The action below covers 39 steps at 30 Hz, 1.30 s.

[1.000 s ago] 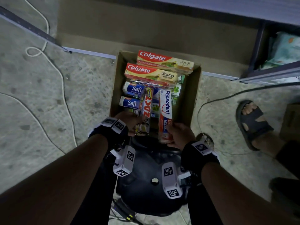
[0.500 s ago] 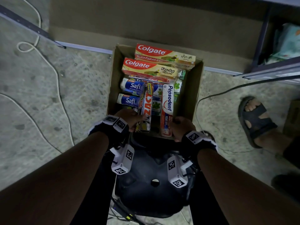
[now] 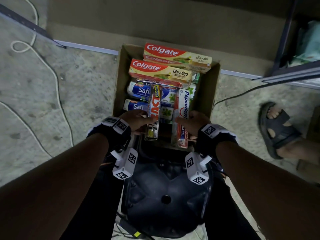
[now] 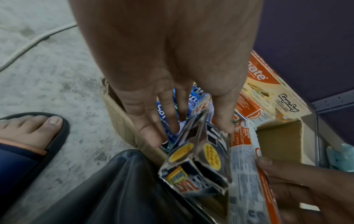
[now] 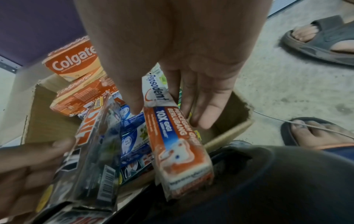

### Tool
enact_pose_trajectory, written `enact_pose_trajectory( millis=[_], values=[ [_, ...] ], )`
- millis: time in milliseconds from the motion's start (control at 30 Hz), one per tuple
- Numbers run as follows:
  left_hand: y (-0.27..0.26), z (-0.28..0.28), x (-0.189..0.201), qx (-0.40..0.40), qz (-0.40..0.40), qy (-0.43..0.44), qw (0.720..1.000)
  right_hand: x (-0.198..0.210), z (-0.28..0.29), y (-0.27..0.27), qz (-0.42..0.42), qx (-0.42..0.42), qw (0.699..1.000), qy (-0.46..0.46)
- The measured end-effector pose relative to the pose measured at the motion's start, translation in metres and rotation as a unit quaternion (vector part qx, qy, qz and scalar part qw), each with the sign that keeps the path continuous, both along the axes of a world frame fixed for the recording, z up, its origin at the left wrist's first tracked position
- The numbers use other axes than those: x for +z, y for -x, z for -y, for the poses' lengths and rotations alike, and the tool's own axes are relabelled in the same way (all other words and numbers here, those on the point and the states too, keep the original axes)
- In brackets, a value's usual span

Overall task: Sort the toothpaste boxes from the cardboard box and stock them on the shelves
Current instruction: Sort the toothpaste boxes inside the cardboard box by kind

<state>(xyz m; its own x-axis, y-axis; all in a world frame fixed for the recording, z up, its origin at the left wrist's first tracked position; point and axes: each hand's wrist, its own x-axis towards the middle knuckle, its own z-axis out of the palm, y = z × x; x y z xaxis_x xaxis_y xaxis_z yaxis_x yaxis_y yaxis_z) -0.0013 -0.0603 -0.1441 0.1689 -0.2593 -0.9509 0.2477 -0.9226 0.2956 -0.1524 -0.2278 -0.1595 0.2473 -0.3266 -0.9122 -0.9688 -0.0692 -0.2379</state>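
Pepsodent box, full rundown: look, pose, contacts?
The Pepsodent box is a long, slim printed carton, white at the far end with blue Pepsodent lettering, red-orange at the near end with a blue "10X GIGI" band and a tooth cartoon. The near end flap looks closed. It lies lengthwise at the right of the cardboard box, near end raised over the box's near edge. The right hand holds it, thumb on one side, fingers on the other. What it rests on underneath is hidden.
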Motion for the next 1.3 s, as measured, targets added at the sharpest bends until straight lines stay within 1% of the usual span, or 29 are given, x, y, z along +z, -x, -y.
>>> enact_pose_trajectory(
  millis=[100,300,467,533,700,833,967,1067,1200,1300],
  values=[
    [0.0,0.002,-0.005,0.036,-0.014,-0.001,0.999,-0.008,0.0,-0.003,-0.014,0.012,1.0,-0.008],
    [0.003,0.001,-0.01,0.129,-0.057,-0.016,0.99,-0.012,-0.004,-0.003,-0.02,0.002,1.0,-0.005],
    [0.004,-0.001,0.004,0.158,-0.057,-0.032,0.985,0.001,-0.003,-0.001,-0.018,-0.023,1.0,-0.007],
    [0.005,-0.003,0.017,0.161,-0.053,-0.031,0.985,0.015,-0.004,0.0,-0.01,-0.045,0.999,-0.008],
    [0.012,-0.005,0.064,0.18,-0.057,-0.018,0.982,0.069,-0.004,0.003,0.008,-0.102,0.995,-0.003],
    [0.018,-0.009,0.11,0.188,-0.068,0.019,0.98,0.117,-0.006,0.008,0.021,-0.098,0.995,0.001],
    [0.024,-0.014,0.154,0.198,-0.072,0.037,0.977,0.167,-0.011,0.017,0.029,-0.13,0.991,-0.002],
    [0.031,-0.022,0.186,0.195,-0.068,0.057,0.977,0.207,-0.013,0.023,0.033,-0.122,0.992,-0.005],
    [0.036,-0.035,0.229,0.206,-0.066,0.081,0.973,0.26,-0.019,0.03,0.04,-0.153,0.987,-0.025],
    [0.04,-0.042,0.265,0.212,-0.059,0.103,0.97,0.3,-0.022,0.032,0.056,-0.171,0.983,-0.019]
  ],
)
